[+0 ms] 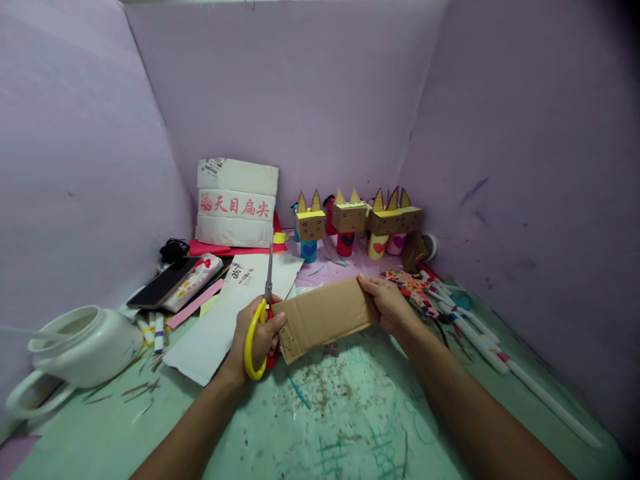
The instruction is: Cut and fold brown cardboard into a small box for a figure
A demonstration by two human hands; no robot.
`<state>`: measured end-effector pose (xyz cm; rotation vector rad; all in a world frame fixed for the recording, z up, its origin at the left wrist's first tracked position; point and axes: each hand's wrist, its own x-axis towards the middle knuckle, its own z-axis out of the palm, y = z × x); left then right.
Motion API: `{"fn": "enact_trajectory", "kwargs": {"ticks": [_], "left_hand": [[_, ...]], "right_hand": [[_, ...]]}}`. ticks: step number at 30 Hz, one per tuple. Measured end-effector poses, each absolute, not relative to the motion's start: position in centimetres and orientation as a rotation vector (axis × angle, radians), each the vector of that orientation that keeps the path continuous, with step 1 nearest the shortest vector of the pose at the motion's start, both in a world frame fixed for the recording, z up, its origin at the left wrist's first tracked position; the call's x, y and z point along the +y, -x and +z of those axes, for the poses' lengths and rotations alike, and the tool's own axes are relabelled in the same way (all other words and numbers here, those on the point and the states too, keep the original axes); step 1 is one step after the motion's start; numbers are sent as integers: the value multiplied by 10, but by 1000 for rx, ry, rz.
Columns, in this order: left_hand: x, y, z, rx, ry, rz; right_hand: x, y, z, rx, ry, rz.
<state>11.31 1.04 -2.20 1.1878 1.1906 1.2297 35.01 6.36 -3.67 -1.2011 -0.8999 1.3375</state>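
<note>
My left hand (256, 337) is closed through the yellow handles of a pair of scissors (264, 313), whose blades point up and away from me. The thumb of that hand also presses on the left end of a brown cardboard strip (325, 317). My right hand (387, 303) grips the strip's right end, fingers curled over its edge. The strip is held flat just above the green table (350, 427), between both hands.
Several cardboard figures with pointed ears (350, 223) stand at the back. A white box with red characters (236, 203) sits back left, with a phone (163, 283), white paper sheet (225, 320) and a white jug (75, 347) at left. White pens (480, 340) lie at right.
</note>
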Motion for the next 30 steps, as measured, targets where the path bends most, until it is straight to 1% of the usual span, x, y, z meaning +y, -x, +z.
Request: {"fn": "enact_trajectory", "kwargs": {"ticks": [8,14,22,28,30], "left_hand": [[22,-103,-23,1254,-1062,1285],[21,-104,-24,1228,-1038,1251],[24,-108,-30,1255,-995,1105],[12,-109,-21,1285,-1178,906],[6,-104,-10,1391,-1439,888]], "right_hand": [[55,-349,-27,-1012,1164,1536],[59,-351,-29,-930,1039,1474],[49,-324,-30,-782,834,1530],[44,-312,-42,-675,960,1612],[45,-319,-41,-730,1018,1656]]}}
